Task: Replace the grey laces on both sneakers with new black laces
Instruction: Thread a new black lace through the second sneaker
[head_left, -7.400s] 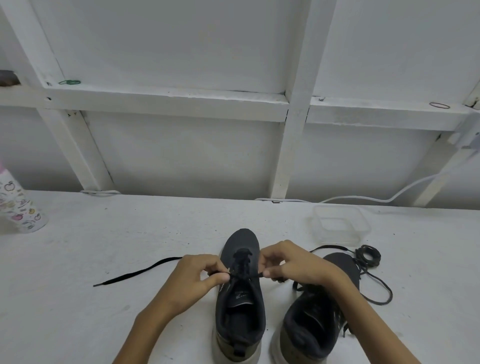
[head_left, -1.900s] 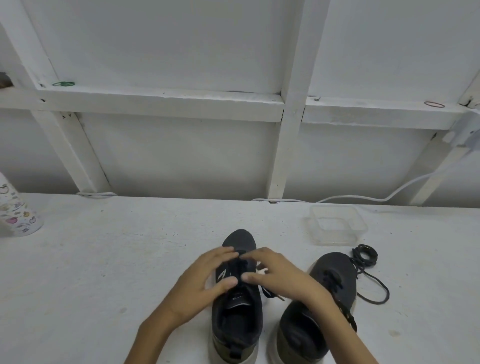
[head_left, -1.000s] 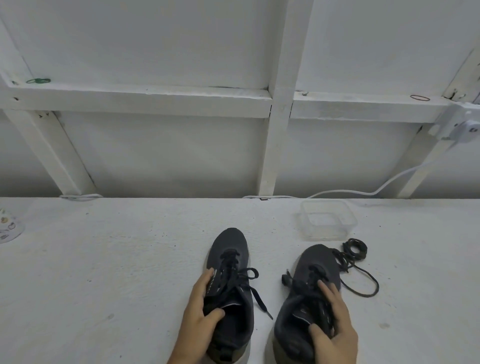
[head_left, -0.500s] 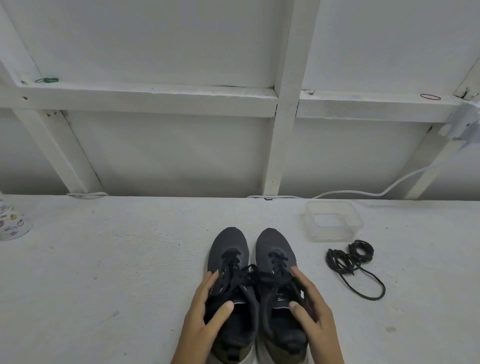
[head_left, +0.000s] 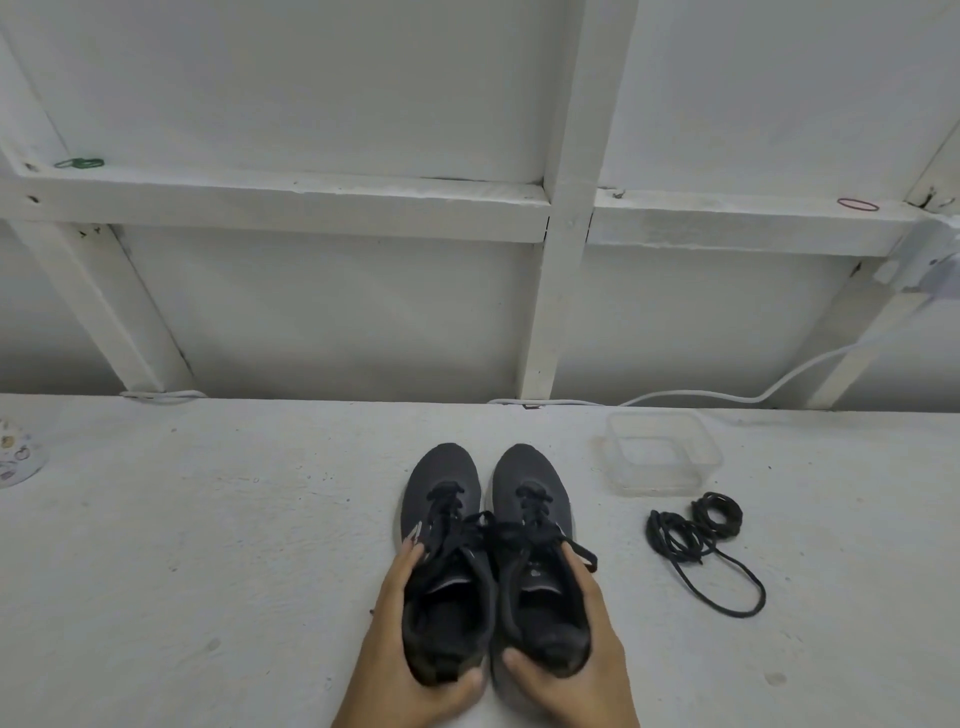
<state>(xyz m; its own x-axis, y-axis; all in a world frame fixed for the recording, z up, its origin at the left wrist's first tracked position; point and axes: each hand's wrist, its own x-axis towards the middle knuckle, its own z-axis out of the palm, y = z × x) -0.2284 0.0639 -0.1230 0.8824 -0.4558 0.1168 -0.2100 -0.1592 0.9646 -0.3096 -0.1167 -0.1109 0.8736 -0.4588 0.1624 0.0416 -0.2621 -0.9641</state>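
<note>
- Now, the left sneaker (head_left: 441, 519) and the right sneaker (head_left: 530, 499) are set side by side on the white table (head_left: 208, 545), inner sides touching; both long axes run straight away from the person, toes toward the wall, heels nearest the body.
- Both are seen threaded with black laces (head_left: 454, 527), tied in loose bows over the tongues; one lace end is draped over the outer side of the right sneaker.
- The left hand (head_left: 400, 670) is wrapped round the outer side and heel of the left sneaker; its fingers (head_left: 410, 558) are laid together along the flank, and the thumb is curled in behind the heel.
- The right hand (head_left: 587, 670) is placed in mirror fashion on the right sneaker, fingers together along the outer side, thumb hooked round the heel; each shoe is thus held by its nearer hand.
- The lacing is judged finished; only a letting-go, or a push forward along the shoes' axis, seems to be left.
- A bundle of coiled laces (head_left: 685, 535) is left well to the right of the pair, near the right hand's side; its grey cannot be told from black.
- A clear container (head_left: 662, 460) is seen just beyond the bundle.
</note>
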